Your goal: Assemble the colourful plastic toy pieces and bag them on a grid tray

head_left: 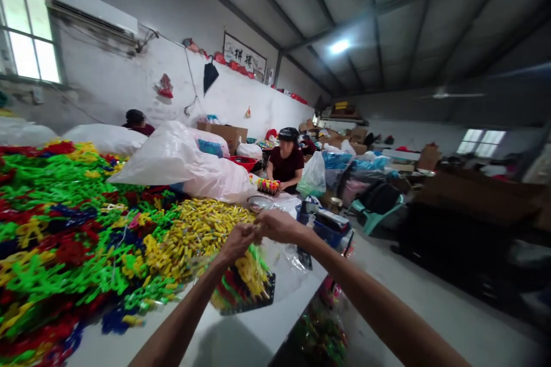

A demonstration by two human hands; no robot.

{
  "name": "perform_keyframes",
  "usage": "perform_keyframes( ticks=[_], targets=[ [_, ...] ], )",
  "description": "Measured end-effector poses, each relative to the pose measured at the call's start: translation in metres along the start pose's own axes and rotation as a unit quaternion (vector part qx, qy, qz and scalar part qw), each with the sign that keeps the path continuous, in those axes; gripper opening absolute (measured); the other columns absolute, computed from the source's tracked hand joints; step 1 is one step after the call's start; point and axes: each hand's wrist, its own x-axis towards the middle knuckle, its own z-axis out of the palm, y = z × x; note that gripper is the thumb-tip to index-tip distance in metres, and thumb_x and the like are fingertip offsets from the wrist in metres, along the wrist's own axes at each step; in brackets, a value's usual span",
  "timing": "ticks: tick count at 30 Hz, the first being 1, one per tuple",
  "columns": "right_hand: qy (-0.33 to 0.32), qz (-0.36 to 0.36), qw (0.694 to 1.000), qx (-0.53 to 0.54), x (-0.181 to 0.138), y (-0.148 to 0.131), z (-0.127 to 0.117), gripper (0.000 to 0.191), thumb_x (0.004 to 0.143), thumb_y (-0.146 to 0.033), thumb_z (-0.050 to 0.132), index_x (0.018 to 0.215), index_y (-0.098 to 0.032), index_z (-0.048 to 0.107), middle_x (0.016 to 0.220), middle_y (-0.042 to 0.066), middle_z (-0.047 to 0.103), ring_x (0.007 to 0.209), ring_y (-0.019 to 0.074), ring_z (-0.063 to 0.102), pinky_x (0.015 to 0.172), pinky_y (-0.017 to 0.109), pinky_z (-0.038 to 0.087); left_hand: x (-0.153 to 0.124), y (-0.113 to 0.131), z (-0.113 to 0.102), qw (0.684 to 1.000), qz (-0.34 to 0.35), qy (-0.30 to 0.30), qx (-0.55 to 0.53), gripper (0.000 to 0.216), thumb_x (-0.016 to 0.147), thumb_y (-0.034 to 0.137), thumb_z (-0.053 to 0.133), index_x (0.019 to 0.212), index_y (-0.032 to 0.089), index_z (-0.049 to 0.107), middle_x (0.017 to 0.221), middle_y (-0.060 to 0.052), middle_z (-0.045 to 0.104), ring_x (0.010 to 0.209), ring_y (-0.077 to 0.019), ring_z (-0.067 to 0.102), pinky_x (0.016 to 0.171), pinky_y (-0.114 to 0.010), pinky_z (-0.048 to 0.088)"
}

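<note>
My left hand (237, 242) and my right hand (279, 225) meet above the white table, fingers pinched together. What they grip is too small and blurred to make out. Just below them stands a black holder (272, 293) filled with rows of yellow, red and green plastic pieces (253, 273). A heap of small yellow pieces (202, 221) lies directly behind and left of my left hand. Farther left spreads a large pile of green, red, yellow and blue plastic figures (64, 275).
White plastic sacks (215, 175) lie behind the piles. Across the table a person (286, 163) handles a tray of colourful pieces (268, 186). A blue basket (325, 229) sits at the right edge, with a teal chair (372, 218) beyond. Bagged pieces (322, 332) are below the edge.
</note>
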Motion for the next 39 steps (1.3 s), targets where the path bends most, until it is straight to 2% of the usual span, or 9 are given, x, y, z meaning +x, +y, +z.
perform_keyframes(
  ticks=[4, 7, 11, 15, 20, 25, 29, 34, 39],
  targets=[
    [-0.131, 0.025, 0.991, -0.018, -0.009, 0.004, -0.007, 0.024, 0.072, -0.009, 0.056, 0.049, -0.016, 0.059, 0.048, -0.002, 0.051, 0.048, 0.0076, 0.042, 0.049, 0.022, 0.029, -0.014, -0.009, 0.008, 0.999, -0.02, -0.044, -0.022, 0.046, 0.078, 0.052, 0.049, 0.062, 0.012, 0.064, 0.061, -0.003, 0.062, 0.061, -0.0136, 0.054, 0.06, -0.024, 0.039],
    [-0.186, 0.078, 0.977, 0.075, -0.007, 0.013, -0.036, 0.022, 0.072, -0.018, 0.056, 0.05, -0.014, 0.055, 0.047, -0.004, 0.043, 0.047, 0.0061, 0.037, 0.048, 0.02, 0.028, -0.021, -0.014, 0.01, 0.996, -0.045, -0.058, -0.05, 0.041, 0.07, 0.048, 0.062, 0.094, 0.015, 0.068, 0.091, -0.006, 0.069, 0.088, -0.0207, 0.06, 0.077, -0.029, 0.045],
    [-0.161, 0.148, 0.969, 0.115, 0.001, 0.029, -0.103, 0.028, 0.068, -0.037, 0.06, 0.062, -0.01, 0.061, 0.045, -0.007, 0.039, 0.044, 0.0049, 0.031, 0.043, 0.02, 0.022, -0.04, -0.033, -0.009, 0.99, -0.102, 0.097, -0.031, 0.06, 0.064, 0.049, 0.065, 0.114, 0.017, 0.059, 0.122, -0.009, 0.059, 0.116, -0.0245, 0.05, 0.098, -0.035, 0.038],
    [-0.087, 0.188, 0.972, 0.11, 0.001, 0.041, -0.164, 0.036, 0.062, -0.045, 0.067, 0.069, -0.01, 0.067, 0.044, -0.007, 0.041, 0.042, 0.0043, 0.029, 0.042, 0.02, 0.02, -0.073, -0.067, -0.03, 0.957, -0.194, 0.218, -0.013, 0.058, 0.065, 0.057, 0.057, 0.099, 0.01, 0.064, 0.106, -0.013, 0.066, 0.103, -0.0259, 0.059, 0.092, -0.037, 0.043],
    [-0.098, 0.231, 0.964, 0.086, -0.03, 0.051, -0.192, 0.038, 0.064, -0.047, 0.068, 0.068, -0.009, 0.067, 0.043, -0.006, 0.042, 0.041, 0.004, 0.03, 0.041, 0.02, 0.02, -0.1, -0.097, 0.001, 0.97, -0.218, 0.092, 0.056, 0.052, 0.067, 0.059, 0.049, 0.079, 0.011, 0.066, 0.08, -0.011, 0.07, 0.076, -0.0247, 0.064, 0.074, -0.037, 0.049],
    [-0.118, 0.296, 0.944, 0.09, -0.112, 0.068, -0.183, 0.034, 0.069, -0.043, 0.066, 0.06, -0.01, 0.061, 0.043, -0.008, 0.037, 0.04, 0.0027, 0.029, 0.04, 0.018, 0.02, -0.104, -0.114, 0.072, 0.969, -0.156, -0.1, 0.167, 0.047, 0.077, 0.05, 0.037, 0.077, 0.013, 0.067, 0.074, -0.007, 0.069, 0.073, -0.0211, 0.062, 0.066, -0.03, 0.048],
    [-0.129, 0.404, 0.896, 0.129, -0.198, 0.094, -0.155, 0.027, 0.074, -0.036, 0.061, 0.064, -0.011, 0.061, 0.042, -0.008, 0.039, 0.038, 0.0031, 0.032, 0.039, 0.017, 0.021, -0.096, -0.127, 0.127, 0.95, -0.152, -0.184, 0.204, 0.037, 0.08, 0.039, 0.039, 0.085, 0.015, 0.067, 0.083, -0.008, 0.069, 0.08, -0.0215, 0.062, 0.076, -0.033, 0.046],
    [-0.167, 0.583, 0.784, 0.13, -0.306, 0.142, -0.075, 0.021, 0.078, -0.016, 0.053, 0.058, -0.012, 0.056, 0.039, -0.008, 0.037, 0.037, 0.0034, 0.033, 0.039, 0.017, 0.023, -0.075, -0.155, 0.185, 0.912, -0.077, -0.218, 0.338, 0.036, 0.082, 0.023, 0.041, 0.113, 0.017, 0.058, 0.122, -0.014, 0.056, 0.111, -0.0258, 0.052, 0.094, -0.044, 0.038],
    [-0.212, 0.661, 0.715, 0.082, -0.398, 0.203, 0.0, 0.024, 0.081, -0.017, 0.058, 0.058, -0.012, 0.054, 0.047, -0.007, 0.045, 0.039, 0.0037, 0.038, 0.04, 0.016, 0.032, -0.07, -0.198, 0.211, 0.809, 0.088, -0.232, 0.534, 0.063, 0.076, 0.007, 0.042, 0.138, 0.018, 0.032, 0.142, -0.017, 0.035, 0.132, -0.0329, 0.03, 0.098, -0.06, 0.027]
  ],
)
